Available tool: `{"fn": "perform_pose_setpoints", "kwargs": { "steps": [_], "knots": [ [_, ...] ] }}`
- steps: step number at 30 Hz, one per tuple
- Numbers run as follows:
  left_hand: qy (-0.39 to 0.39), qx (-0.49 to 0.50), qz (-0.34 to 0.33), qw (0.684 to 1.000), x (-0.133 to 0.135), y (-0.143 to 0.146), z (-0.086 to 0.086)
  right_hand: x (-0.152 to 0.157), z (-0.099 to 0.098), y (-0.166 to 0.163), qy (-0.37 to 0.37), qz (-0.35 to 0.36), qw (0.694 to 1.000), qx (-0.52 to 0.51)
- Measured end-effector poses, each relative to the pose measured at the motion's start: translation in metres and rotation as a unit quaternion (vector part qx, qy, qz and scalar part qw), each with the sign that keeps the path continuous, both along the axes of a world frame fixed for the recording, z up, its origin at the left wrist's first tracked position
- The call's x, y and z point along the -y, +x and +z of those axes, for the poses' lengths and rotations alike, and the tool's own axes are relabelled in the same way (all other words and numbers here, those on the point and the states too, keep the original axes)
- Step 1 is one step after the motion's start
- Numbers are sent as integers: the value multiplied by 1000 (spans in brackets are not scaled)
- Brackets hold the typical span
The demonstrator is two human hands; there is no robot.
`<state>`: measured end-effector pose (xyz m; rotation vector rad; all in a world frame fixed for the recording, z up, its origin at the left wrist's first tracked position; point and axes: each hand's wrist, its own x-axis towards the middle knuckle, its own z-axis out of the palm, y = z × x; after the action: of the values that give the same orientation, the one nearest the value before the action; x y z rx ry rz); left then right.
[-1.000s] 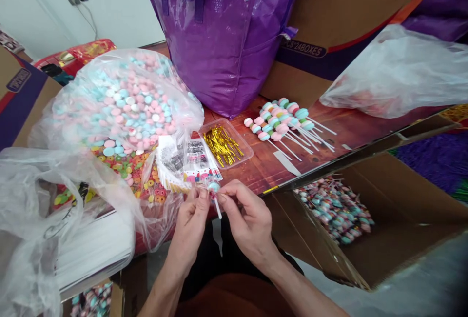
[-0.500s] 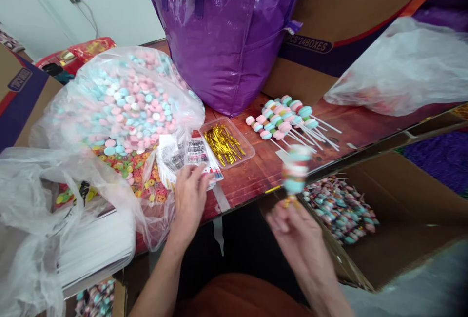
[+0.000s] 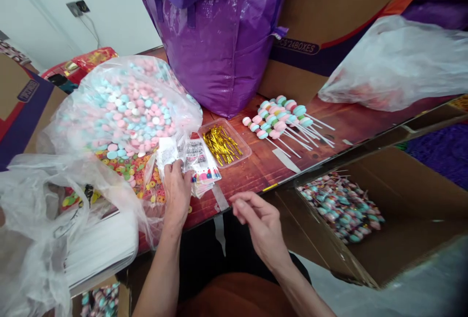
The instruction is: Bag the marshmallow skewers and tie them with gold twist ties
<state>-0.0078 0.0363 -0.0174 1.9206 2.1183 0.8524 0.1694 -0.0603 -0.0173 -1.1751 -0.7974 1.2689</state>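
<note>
My left hand [image 3: 176,189] rests on a stack of small clear printed wrapper bags [image 3: 197,161] at the table's front edge, fingers curled on the top one. My right hand [image 3: 258,222] hovers just off the front edge with its fingers loosely spread and nothing in it. A shallow clear tray of gold twist ties [image 3: 223,144] lies just beyond the bags. A row of pastel candy skewers on white sticks [image 3: 281,119] lies on the brown table [image 3: 256,170]. A cardboard box [image 3: 402,239] at the right holds many wrapped skewers [image 3: 340,207].
A big clear bag of pink and blue candies [image 3: 124,107], with ring candies below, fills the left. A purple tote bag [image 3: 219,39] stands behind the tray. Crumpled clear plastic [image 3: 395,68] lies at the right back. White sticks [image 3: 98,248] lie bundled at the lower left.
One second ago both hands pinched a wrapped skewer. The right hand swung it toward the box and has come back empty. The left hand moved onto the wrapper bags.
</note>
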Motion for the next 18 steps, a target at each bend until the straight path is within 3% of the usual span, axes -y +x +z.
{"fn": "perform_pose_setpoints", "kwargs": {
  "steps": [4,7,9,12,16,18],
  "knots": [
    [5,95,9,995,-5,-8,-1,-1,6,-7,11,77,994,71],
    [21,269,48,962,-4,-7,2,-4,9,-8,-5,100,992,80],
    [13,418,58,906,2,-1,8,-9,12,-14,-16,93,993,65],
    [-46,598,27,799,17,17,20,-18,14,-28,-18,73,997,23],
    [-93,700,-16,708,37,43,34,-32,11,-43,1,12,1000,-29],
    [-109,726,-28,679,40,48,36,-37,9,-41,6,-20,999,-42]
  ]
}}
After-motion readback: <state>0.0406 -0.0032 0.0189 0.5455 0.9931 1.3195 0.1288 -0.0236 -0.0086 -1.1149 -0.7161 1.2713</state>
